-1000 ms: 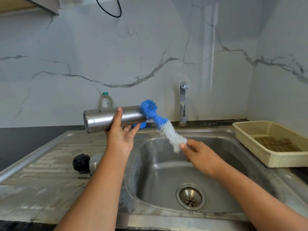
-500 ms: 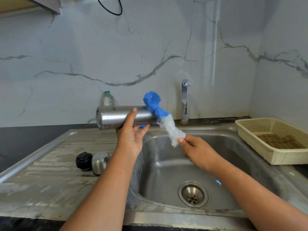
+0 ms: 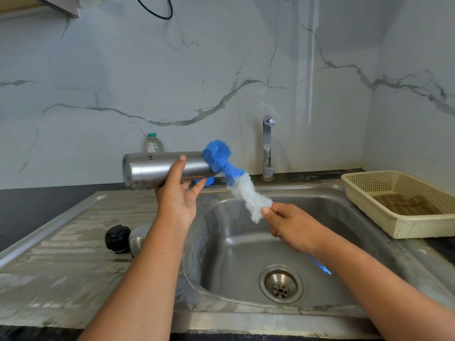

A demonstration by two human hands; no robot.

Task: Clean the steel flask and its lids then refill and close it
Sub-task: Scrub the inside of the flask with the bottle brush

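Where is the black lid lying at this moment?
In the head view, the black lid lies on the draining board, left of the sink basin, beside a steel cap half hidden by the left forearm.

No text I can actually read here. The steel flask [image 3: 157, 168] held in my left hand [image 3: 177, 200] has a small dark marking on its side near my thumb, too blurred to make out. The plastic bottle [image 3: 153, 144] behind it shows a pale label, also illegible. Bottle brush [image 3: 236, 183] in my right hand [image 3: 293, 225]: nothing legible.
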